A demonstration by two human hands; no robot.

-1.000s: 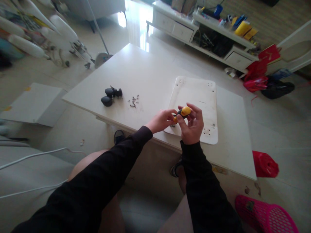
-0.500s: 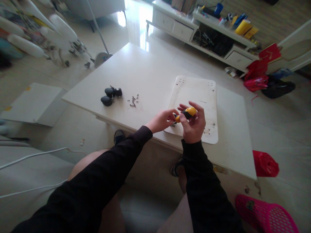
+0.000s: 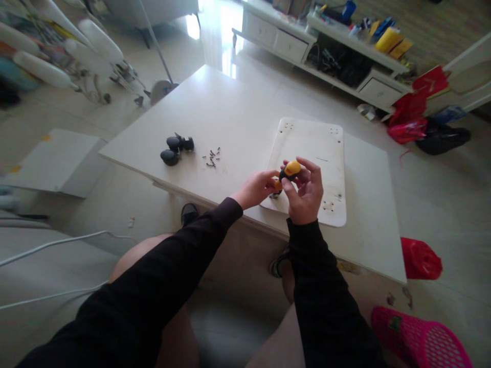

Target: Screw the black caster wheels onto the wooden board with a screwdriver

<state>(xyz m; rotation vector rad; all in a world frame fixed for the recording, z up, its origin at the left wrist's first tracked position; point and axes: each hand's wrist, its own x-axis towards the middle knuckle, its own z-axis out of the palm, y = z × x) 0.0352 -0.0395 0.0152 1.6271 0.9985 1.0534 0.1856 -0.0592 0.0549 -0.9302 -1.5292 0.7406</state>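
Screwdriver [image 3: 292, 168], yellow and black: held above the near left part of the board [image 3: 310, 145]. Its yellow end is pointed to the right and far side; its tip is hidden. Since half a second ago, that end has been swung slightly left, and less of a rightward lean is shown. By judgement, the handle is being turned or regripped, with the working end kept at the same corner.

Left hand [image 3: 252, 190]: placed at the lower part of the screwdriver, its fingers nearly closed in a pinch there. What lies between the fingertips cannot be told exactly.

Right hand [image 3: 306, 202]: fingers half curled about the handle, thumb set against its near side, the other fingers loosely spread. A light grip is suggested.

Metal part [image 3: 273, 196]: partly covered by the hands, at the near left corner of the board; its kind cannot be told.

Board: white, round-cornered, laid flat on the right part of the desk [image 3: 238, 112]. Small holes are seen near the far corners and the near right corner.

Screws [image 3: 211, 158]: small, several, scattered left of the board.

Casters [image 3: 169, 157]: black, grouped on the desk, left of the screws.
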